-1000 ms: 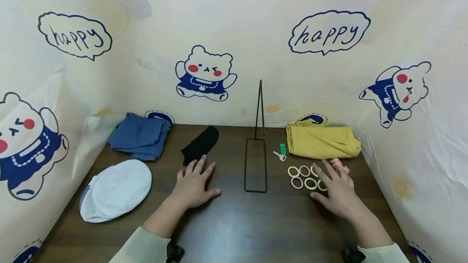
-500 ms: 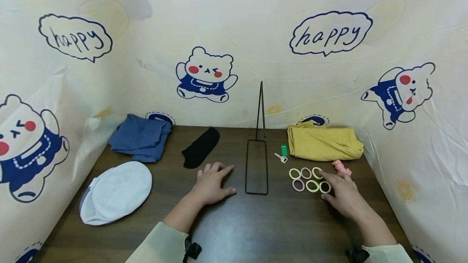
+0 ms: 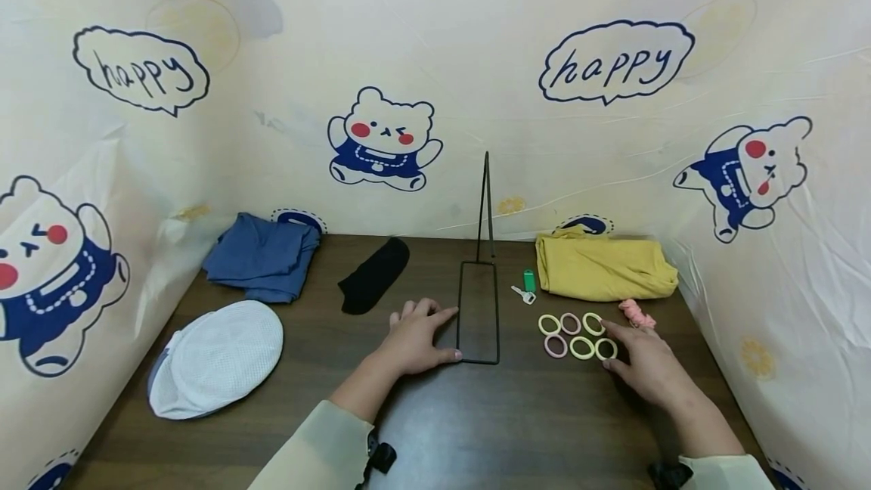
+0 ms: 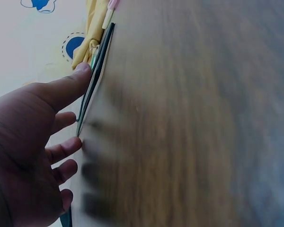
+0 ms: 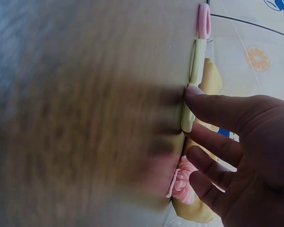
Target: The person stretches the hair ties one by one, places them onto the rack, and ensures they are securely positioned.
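My left hand [image 3: 416,339] is at the left side of a black wire stand [image 3: 498,316], fingers spread. Its index fingertip and thumb tip lie right at the stand's base rod; the left wrist view shows the thumb [image 4: 71,87] overlapping the thin rod. On the right, my right hand [image 3: 643,365] has thumb and index finger at opposite edges of a pale yellow ring [image 5: 187,116], pinching it as it lies flat on the table. Several more yellow and pink rings [image 3: 555,346] lie beside it in two rows. A pink bundle [image 5: 183,179] sits behind the curled other fingers.
Behind the rings lie a key [image 3: 524,294] with a green tag [image 3: 529,280] and a folded yellow cloth [image 3: 605,269]. Left on the wooden table [image 3: 476,429] are a black sock-like piece [image 3: 374,276], a folded blue cloth [image 3: 264,257] and a white cap [image 3: 224,358].
My left hand has moved right, from near the black piece to the wire stand. My right hand has lowered and closed its thumb and index finger at the yellow ring.
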Demonstrator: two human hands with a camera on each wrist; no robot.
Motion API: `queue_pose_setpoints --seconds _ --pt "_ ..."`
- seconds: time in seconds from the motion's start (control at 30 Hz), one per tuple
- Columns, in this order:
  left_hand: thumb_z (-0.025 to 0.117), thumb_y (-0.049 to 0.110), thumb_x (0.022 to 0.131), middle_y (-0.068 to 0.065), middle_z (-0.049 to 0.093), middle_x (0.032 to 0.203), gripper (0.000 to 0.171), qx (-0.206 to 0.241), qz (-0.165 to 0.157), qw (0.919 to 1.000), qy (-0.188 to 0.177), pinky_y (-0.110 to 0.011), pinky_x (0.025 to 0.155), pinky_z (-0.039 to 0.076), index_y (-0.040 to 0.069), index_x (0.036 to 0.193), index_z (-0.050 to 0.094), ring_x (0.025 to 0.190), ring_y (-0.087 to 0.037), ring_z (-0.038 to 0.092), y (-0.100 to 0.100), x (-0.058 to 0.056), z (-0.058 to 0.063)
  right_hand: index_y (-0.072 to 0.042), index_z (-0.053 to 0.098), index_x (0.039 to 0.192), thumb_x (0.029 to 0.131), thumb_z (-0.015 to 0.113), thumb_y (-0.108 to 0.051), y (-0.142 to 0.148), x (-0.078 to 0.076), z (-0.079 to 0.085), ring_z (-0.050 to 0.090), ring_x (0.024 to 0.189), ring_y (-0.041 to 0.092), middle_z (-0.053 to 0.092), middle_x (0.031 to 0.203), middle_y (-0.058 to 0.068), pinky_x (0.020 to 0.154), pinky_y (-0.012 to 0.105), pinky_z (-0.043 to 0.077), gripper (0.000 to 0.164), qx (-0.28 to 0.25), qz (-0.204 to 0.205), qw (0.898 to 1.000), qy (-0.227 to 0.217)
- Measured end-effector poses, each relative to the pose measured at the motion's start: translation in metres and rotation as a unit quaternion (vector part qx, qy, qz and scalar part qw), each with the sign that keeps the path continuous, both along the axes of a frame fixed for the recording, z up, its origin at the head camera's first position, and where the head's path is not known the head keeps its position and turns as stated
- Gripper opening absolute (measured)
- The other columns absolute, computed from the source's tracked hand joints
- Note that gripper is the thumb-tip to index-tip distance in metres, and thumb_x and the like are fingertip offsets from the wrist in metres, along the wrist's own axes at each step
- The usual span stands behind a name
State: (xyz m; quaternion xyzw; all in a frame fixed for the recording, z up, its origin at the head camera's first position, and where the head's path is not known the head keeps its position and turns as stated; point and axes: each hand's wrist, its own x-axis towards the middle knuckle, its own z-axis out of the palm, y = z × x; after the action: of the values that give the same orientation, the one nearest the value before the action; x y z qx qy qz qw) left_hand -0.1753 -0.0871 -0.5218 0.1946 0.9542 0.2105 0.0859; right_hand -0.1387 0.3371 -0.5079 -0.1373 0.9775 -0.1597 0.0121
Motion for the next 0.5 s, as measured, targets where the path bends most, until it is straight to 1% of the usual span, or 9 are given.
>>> queue_pose_setpoints --seconds 0.13,0.27,0.37,0.43,0.5 --pt "0.078 0.064 0.084 -0.004 0.047 0.143 0.086 -0.002 -0.002 1.0000 0.002 -0.048 0.089 0.029 0.030 0.157 0.048 0.120 -0.028 0.041 0.002 -0.001 0.000 0.002 0.063 0.137 0.085 0.085 -0.015 0.000 -0.001 0.000 0.061 0.119 0.045 0.070 0.123 0.022 0.099 0.062 0.043 0.059 -0.003 0.006 1.000 0.010" --pt "0.079 0.065 0.082 -0.003 0.047 0.141 0.088 -0.004 -0.002 1.0000 -0.002 -0.047 0.088 0.029 0.029 0.157 0.049 0.118 -0.027 0.041 0.004 -0.001 0.003 0.002 0.066 0.132 0.088 0.083 -0.017 -0.001 0.000 0.003 0.063 0.117 0.044 0.071 0.120 0.020 0.099 0.061 0.044 0.051 -0.009 0.009 1.000 0.028" --pt "0.080 0.064 0.082 -0.003 0.046 0.141 0.088 -0.009 -0.004 0.9999 -0.006 -0.048 0.087 0.030 0.029 0.157 0.049 0.117 -0.028 0.041 0.004 0.000 0.004 0.002 0.068 0.130 0.089 0.082 -0.018 -0.003 0.002 0.008 0.064 0.116 0.043 0.071 0.121 0.020 0.097 0.061 0.046 0.047 -0.018 0.009 0.999 0.040" --pt "0.079 0.064 0.082 -0.003 0.046 0.141 0.088 -0.014 -0.006 0.9999 -0.007 -0.048 0.087 0.030 0.030 0.157 0.049 0.117 -0.028 0.041 0.005 0.000 0.004 0.001 0.069 0.128 0.089 0.081 -0.018 -0.006 0.003 0.012 0.065 0.113 0.041 0.071 0.119 0.019 0.095 0.060 0.048 0.045 -0.027 0.009 0.998 0.049" --pt "0.079 0.065 0.083 -0.003 0.046 0.141 0.087 -0.019 -0.007 0.9998 -0.006 -0.047 0.087 0.030 0.031 0.157 0.048 0.117 -0.028 0.041 0.005 0.000 0.004 0.001 0.070 0.127 0.089 0.081 -0.017 -0.010 0.005 0.017 0.067 0.111 0.039 0.072 0.118 0.018 0.094 0.059 0.049 0.043 -0.038 0.015 0.997 0.068"
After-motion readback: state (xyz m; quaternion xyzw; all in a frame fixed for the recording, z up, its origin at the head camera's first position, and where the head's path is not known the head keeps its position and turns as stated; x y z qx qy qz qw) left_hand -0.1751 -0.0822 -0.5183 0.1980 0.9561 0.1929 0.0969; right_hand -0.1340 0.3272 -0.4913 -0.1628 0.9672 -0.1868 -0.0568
